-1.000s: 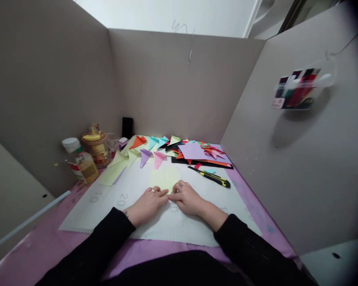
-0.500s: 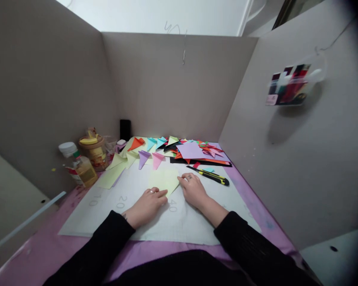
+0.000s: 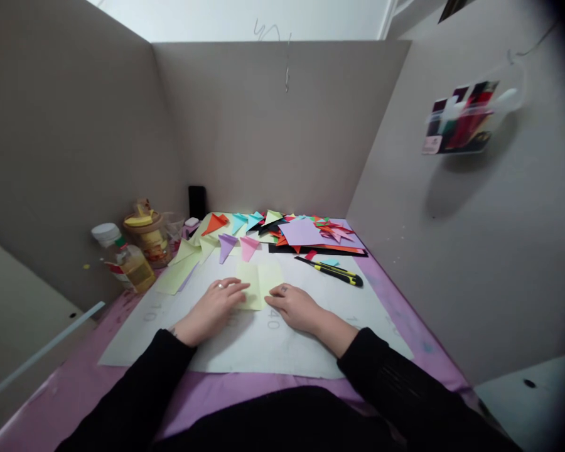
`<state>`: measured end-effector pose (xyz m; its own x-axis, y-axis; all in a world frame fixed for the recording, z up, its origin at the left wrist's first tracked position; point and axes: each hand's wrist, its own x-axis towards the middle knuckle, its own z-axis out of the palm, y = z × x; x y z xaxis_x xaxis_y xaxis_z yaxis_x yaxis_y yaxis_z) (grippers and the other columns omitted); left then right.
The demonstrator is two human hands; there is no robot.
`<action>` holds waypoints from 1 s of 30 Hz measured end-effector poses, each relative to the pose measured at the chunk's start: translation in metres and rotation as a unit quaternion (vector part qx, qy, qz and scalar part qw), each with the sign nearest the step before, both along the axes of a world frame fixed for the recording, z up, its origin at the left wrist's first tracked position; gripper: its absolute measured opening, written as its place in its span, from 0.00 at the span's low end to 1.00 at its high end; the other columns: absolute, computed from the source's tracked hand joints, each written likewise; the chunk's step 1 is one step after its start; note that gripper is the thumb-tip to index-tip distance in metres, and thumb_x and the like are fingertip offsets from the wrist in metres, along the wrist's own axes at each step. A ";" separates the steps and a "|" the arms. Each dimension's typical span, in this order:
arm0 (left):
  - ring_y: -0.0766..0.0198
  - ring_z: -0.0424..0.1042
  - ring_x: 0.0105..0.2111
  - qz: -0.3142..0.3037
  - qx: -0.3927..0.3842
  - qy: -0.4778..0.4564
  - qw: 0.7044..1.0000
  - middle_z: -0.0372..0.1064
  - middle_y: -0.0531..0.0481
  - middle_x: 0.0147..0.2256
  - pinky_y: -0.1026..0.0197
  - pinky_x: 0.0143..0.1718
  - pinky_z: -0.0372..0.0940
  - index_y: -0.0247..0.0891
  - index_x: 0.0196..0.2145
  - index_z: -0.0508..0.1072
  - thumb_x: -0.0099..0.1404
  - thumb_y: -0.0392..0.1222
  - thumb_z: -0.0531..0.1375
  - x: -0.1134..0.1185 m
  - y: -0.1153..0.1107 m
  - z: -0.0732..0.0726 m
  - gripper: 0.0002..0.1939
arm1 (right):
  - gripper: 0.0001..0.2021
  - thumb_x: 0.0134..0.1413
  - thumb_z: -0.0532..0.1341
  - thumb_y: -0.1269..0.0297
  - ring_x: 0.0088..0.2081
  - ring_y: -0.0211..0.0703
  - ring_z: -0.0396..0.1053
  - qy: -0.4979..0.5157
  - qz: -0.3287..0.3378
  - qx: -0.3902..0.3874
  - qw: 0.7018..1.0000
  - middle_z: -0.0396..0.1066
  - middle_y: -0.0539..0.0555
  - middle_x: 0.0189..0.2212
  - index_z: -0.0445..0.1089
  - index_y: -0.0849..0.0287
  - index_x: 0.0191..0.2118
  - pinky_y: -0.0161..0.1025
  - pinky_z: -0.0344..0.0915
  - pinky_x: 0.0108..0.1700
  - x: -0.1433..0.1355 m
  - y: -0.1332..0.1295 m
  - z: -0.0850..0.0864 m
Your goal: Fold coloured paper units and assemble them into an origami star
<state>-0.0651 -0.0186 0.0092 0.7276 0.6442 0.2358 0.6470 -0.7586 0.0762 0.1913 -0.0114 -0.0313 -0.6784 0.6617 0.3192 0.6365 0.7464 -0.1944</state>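
A pale yellow sheet of paper [image 3: 248,274] with an upright crease down its middle lies on the white sheet in front of me. My left hand [image 3: 215,307] rests at its lower left, palm down, fingers stretched out onto the paper. At the lower right, my right hand [image 3: 295,307] has its fingers closed on the paper's corner, which is brought in near the crease. The right fingers partly hide that corner. Beyond the sheet lie small folded paper pieces, among them a purple one [image 3: 226,247] and a pink one [image 3: 249,247].
A yellow and black utility knife [image 3: 332,272] lies to the right. Behind it is a pile of coloured papers topped by a lilac sheet [image 3: 302,232]. At left stand a glue bottle [image 3: 136,267] and a brown tub [image 3: 151,242]. Grey panels [image 3: 282,138] enclose the table.
My right hand has moved left and slightly down with the paper's lower right corner, toward the crease. My left hand has slid left and a little up, off the lower middle.
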 end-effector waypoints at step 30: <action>0.64 0.64 0.27 0.087 -0.305 -0.110 0.942 0.69 0.51 0.26 0.65 0.27 0.56 0.35 0.28 0.72 0.55 0.50 0.57 0.026 0.069 -0.012 0.14 | 0.18 0.57 0.53 0.75 0.46 0.44 0.68 0.077 0.092 -0.073 0.990 0.73 0.57 0.44 0.66 0.56 0.53 0.44 0.63 0.50 0.001 0.003 -0.002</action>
